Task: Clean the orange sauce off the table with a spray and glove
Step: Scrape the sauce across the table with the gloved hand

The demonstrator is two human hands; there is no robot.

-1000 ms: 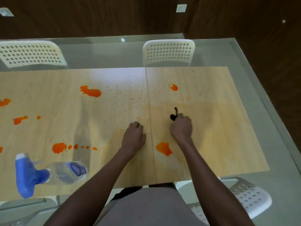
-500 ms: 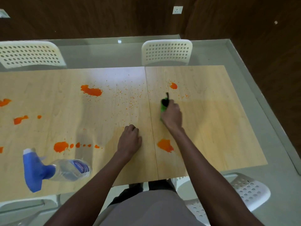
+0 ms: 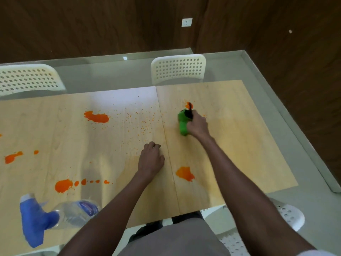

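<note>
Green bunched glove (image 3: pixel 183 124) in right hand (image 3: pixel 197 125)

Both arms are bare from the wrist up, with no sleeves over them. The left hand (image 3: pixel 151 159) and the right hand (image 3: pixel 197 125) wear no rings or watch. Grey cloth covers the lap, below the table (image 3: pixel 239 148).

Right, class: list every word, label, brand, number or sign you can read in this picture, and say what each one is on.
None can be read.
Spray bottle: a blue and white label with print, too blurred to read.
Wall socket: no lettering shows.
Green glove, table, chairs: no text.
</note>
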